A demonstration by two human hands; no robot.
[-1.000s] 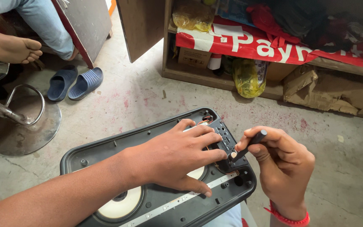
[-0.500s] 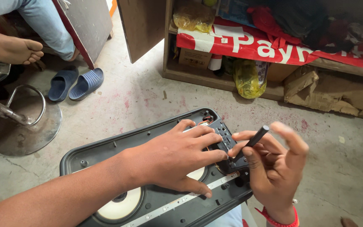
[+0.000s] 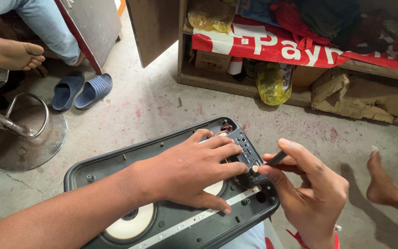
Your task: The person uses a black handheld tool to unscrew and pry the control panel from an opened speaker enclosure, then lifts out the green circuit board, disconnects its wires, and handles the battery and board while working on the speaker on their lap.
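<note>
Since the earlier frame the right hand (image 3: 312, 193) has lowered its pinched slim black screwdriver (image 3: 272, 161) onto the black circuit board (image 3: 246, 150) inside the black plastic speaker shell (image 3: 171, 184), which the left hand (image 3: 187, 170), fingers spread, should press flat, keeping the tool upright.

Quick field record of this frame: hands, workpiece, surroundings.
left hand: flat on the open speaker panel, fingers spread
right hand: pinches a thin black tool, tip at the black control board
panel: black, lying on concrete floor, pale speaker cone showing
nearby: blue slippers, metal stool base, wooden shelf with yellow bag
others: bare foot at right
</note>
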